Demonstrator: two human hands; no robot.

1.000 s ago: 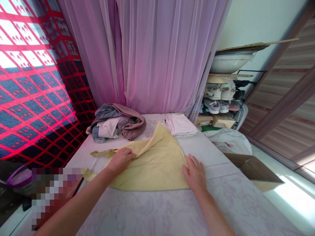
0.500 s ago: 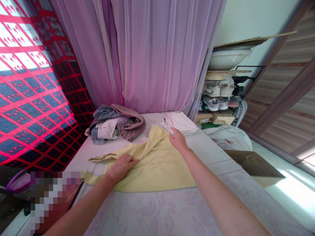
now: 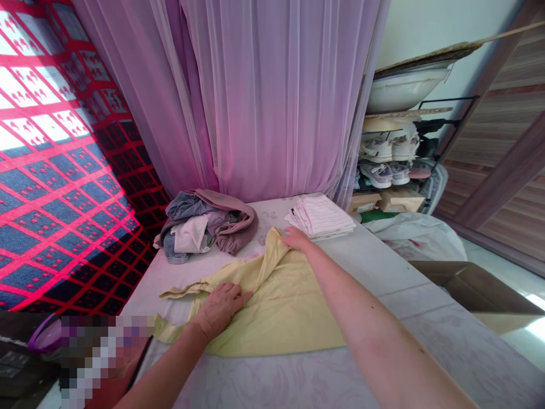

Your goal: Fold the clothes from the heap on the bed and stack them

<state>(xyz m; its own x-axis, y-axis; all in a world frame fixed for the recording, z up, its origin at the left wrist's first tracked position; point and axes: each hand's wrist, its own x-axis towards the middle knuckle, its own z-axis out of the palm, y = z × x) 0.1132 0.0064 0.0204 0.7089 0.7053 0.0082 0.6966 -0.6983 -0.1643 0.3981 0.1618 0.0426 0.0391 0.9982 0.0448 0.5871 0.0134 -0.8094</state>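
A yellow garment (image 3: 289, 312) lies spread on the bed, its upper part folded over and a narrow end sticking out to the left. My left hand (image 3: 223, 309) rests palm down on the garment near the fold, thumb apart from the slightly bent fingers. At the far end, my right hand (image 3: 295, 238) pinches the garment's raised corner between thumb and fingers. Just beyond the right hand is a stack of folded striped white-and-pink cloth (image 3: 326, 216). The garment's exact kind cannot be made out.
A heap of crumpled clothes (image 3: 204, 221) sits at the back left, before the purple curtain (image 3: 276, 102). Beside the bed (image 3: 409, 318) on the right are an open cardboard box (image 3: 477, 289), a white plastic bag (image 3: 426, 236) and a shoe rack (image 3: 392, 159). A red-patterned cloth (image 3: 63, 187) hangs at left.
The view has shifted slightly, so things sit a little lower and farther right. My right hand still holds the garment's corner, and my left hand stays on the cloth.
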